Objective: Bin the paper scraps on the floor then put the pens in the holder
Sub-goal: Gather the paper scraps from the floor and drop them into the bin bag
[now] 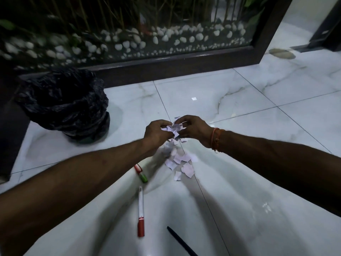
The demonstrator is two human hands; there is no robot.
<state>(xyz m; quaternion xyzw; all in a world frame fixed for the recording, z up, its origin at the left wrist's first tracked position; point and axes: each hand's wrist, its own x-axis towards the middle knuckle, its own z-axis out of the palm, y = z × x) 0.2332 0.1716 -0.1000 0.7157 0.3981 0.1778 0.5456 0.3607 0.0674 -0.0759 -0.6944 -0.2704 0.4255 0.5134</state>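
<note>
Both forearms stretched forward over the marble-tile floor (239, 89). Left hand (156, 131) and right hand (195, 130) brought together, fingers pinching a bunch of paper scraps (174, 128). More loose scraps (181, 163) on the tiles just below. Bin with black liner (66, 104) to the left. Red-and-green pen (141, 172), white-and-red pen (140, 211), black pen (180, 241) cut off by the frame edge. Writing on pens unreadable.

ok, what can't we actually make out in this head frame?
- Pen holder: not in view.
- Bin inside: the black liner hides its contents.
- Black pen: cut off by the bottom edge.
- Green and red pen: top end hidden under the left forearm.
- Scraps held in left hand and right hand: blurred, uncountable.
</note>
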